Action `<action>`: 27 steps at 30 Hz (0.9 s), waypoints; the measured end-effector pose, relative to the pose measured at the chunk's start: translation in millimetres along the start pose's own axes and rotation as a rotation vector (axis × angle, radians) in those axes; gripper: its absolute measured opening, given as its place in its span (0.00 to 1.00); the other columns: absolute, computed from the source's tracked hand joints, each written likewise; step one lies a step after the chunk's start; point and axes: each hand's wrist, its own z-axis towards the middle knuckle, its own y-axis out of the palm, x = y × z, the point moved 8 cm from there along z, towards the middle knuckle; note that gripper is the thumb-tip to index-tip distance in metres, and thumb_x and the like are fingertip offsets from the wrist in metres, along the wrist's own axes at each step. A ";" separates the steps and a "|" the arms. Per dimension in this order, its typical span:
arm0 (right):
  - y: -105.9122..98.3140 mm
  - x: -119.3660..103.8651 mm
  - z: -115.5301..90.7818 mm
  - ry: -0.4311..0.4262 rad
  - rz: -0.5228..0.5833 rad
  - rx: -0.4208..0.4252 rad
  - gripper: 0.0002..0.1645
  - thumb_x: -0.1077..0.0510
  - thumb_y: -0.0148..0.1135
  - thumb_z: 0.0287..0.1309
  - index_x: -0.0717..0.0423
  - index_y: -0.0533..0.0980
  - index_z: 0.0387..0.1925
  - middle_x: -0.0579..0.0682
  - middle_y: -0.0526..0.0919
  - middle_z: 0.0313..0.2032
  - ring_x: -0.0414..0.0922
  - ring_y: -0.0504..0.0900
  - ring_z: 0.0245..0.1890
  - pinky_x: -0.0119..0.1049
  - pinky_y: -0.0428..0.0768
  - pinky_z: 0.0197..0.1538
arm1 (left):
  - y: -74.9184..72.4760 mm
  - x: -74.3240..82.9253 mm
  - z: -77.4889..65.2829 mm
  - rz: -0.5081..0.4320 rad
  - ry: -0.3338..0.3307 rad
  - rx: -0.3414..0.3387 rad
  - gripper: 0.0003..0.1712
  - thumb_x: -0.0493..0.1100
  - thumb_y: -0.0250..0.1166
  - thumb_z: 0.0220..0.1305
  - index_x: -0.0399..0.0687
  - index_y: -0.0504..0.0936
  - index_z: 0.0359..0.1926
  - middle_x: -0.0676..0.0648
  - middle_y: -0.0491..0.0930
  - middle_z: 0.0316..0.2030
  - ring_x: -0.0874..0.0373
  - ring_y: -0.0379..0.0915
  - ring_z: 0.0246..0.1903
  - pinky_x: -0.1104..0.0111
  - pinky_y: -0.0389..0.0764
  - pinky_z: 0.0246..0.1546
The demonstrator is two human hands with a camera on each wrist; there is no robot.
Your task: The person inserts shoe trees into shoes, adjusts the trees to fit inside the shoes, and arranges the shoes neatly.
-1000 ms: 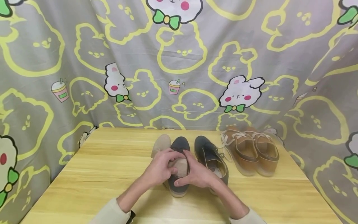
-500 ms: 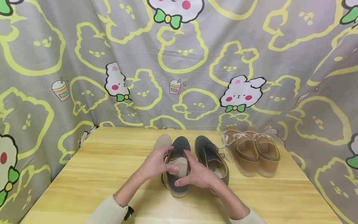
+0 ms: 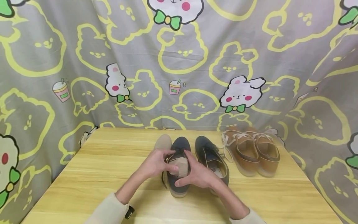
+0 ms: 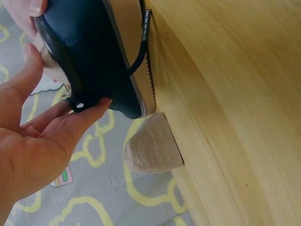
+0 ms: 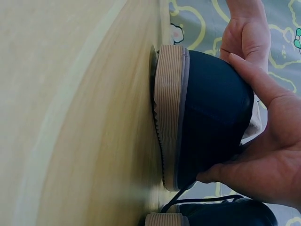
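While the right hand point(image 3: 199, 175) grasps the dark shoe point(image 3: 179, 189), the left hand point(image 3: 154, 163) touches it with fingers extended.
This shoe stands before the table's point(image 3: 106, 158) back edge, about midway between its side edges.

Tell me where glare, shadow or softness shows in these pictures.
Head: pale glare on the wooden table near the bottom edge, brown shoes slightly hazy; left wrist: the navy shoe largely dark; right wrist: dim, shadow under the heel, table grain soft.

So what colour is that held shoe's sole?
The sole is tan with thin lines, clearest in the right wrist view.
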 end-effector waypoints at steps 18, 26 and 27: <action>-0.4 -4.8 -0.5 -0.010 0.000 0.019 0.80 0.39 0.83 0.36 0.55 0.43 0.81 0.59 0.57 0.76 0.52 0.76 0.57 0.53 0.76 0.57 | -0.6 1.7 -1.8 0.019 0.047 0.038 0.38 0.49 0.81 0.50 0.41 0.81 0.61 0.42 0.85 0.52 0.51 0.82 0.50 0.55 0.83 0.50; -0.2 -4.9 0.0 -0.005 -0.002 0.017 0.80 0.40 0.83 0.36 0.55 0.43 0.81 0.60 0.59 0.76 0.52 0.76 0.58 0.54 0.76 0.58 | -0.5 3.3 -3.7 0.034 0.080 0.069 0.35 0.48 0.80 0.51 0.40 0.83 0.59 0.42 0.86 0.51 0.53 0.82 0.47 0.57 0.84 0.47; -0.1 -4.7 0.0 -0.003 -0.003 0.016 0.80 0.39 0.83 0.36 0.55 0.43 0.81 0.59 0.58 0.76 0.53 0.76 0.58 0.54 0.76 0.58 | -0.5 3.4 -3.7 0.039 0.083 0.072 0.34 0.48 0.80 0.51 0.40 0.83 0.59 0.42 0.86 0.50 0.54 0.82 0.45 0.57 0.84 0.46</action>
